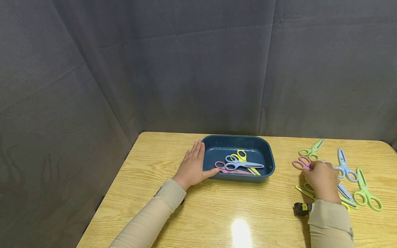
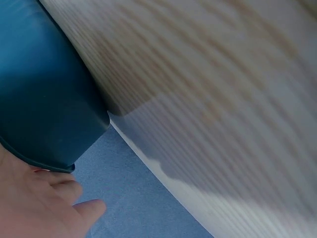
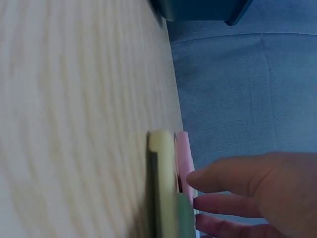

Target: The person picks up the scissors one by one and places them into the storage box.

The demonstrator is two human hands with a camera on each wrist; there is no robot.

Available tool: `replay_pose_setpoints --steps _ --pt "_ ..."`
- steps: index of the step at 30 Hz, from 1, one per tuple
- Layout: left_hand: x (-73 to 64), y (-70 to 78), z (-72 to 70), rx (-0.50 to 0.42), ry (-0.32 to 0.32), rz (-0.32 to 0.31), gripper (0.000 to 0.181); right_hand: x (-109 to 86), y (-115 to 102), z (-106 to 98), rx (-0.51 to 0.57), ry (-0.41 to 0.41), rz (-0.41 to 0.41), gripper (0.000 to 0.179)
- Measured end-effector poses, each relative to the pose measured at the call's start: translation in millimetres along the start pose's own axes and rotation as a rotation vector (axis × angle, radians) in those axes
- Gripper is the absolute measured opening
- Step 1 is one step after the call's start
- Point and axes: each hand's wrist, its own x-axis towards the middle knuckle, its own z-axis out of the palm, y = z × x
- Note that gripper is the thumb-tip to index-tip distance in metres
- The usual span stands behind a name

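Beige sleeves (image 1: pixel 145 224) lie nearest the camera, reaching across a wood-grained bench (image 1: pixel 198 213) toward a grey cloth backdrop (image 1: pixel 198 69). At the right, the right hand (image 1: pixel 322 179) comes down on a pair of pink-handled scissors (image 3: pixel 184 151), its thumb and fingers pinching them; whether they are lifted clear of the pile cannot be told. Their finger loops point left, toward the dark blue tray (image 1: pixel 245 178), and the long axis seems to run roughly left to right, though the hand covers the rest. That tray stands well apart to the left, about level with the loops, so the right hand is plainly nearer the scissors. The left hand (image 1: pixel 192 168) lies against the tray's left side, fingers extended, thumb across the near-left corner of the rim, grasping nothing. Inside the tray rest pink scissors (image 1: pixel 242 172), blue scissors (image 1: pixel 251 165) and yellow scissors (image 1: pixel 255 171). Around the right hand lie green scissors (image 1: pixel 363 187) to the right, blue scissors (image 1: pixel 342 165) on the far right side and a yellow piece (image 3: pixel 167 168) just beside the pinched pair. No brand or writing can be read; the yellow patch on the black wrist device (image 1: pixel 301 209) is too small to tell.
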Motion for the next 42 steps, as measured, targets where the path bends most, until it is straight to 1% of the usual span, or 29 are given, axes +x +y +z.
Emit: replay_pose_setpoints --steps 4,9,13,20,22,25,27,30,36,42 --pt "-0.7 0.3 -0.2 0.0 -0.004 0.0 0.114 -0.5 0.2 0.1 0.016 -0.009 0.032 0.033" --pt "-0.8 0.7 -0.6 -0.005 -0.001 0.002 0.113 -1.3 -1.5 0.3 0.007 -0.018 0.031 0.031" --pt "-0.7 1.0 -1.3 -0.004 -0.007 0.001 0.114 -1.8 -3.5 2.0 -0.005 0.003 -0.006 0.031" --pt "-0.5 0.4 0.2 -0.002 -0.003 0.002 0.114 0.0 -2.4 7.9 -0.011 0.067 -0.122 0.026" --pt "-0.4 0.0 0.8 0.003 -0.007 -0.002 0.114 1.2 -1.8 8.5 0.001 0.069 -0.14 0.026" --pt "-0.5 -0.1 0.9 0.0 -0.007 -0.006 0.114 3.1 -1.0 8.3 0.017 0.049 -0.145 0.026" --pt "-0.5 -0.1 1.0 -0.001 -0.007 -0.006 0.114 3.9 -0.8 8.3 0.033 0.014 -0.137 0.025" --pt "-0.7 0.1 0.6 -0.004 -0.005 -0.003 0.113 4.4 -0.7 8.8 0.054 -0.019 -0.146 0.023" --pt "-0.7 0.0 -0.1 -0.004 -0.005 0.003 0.113 5.1 -1.2 8.8 0.067 -0.024 -0.17 0.021" --pt "0.7 -1.0 1.0 -0.003 -0.008 0.002 0.113 5.8 -1.0 7.1 0.082 -0.057 -0.151 0.02"
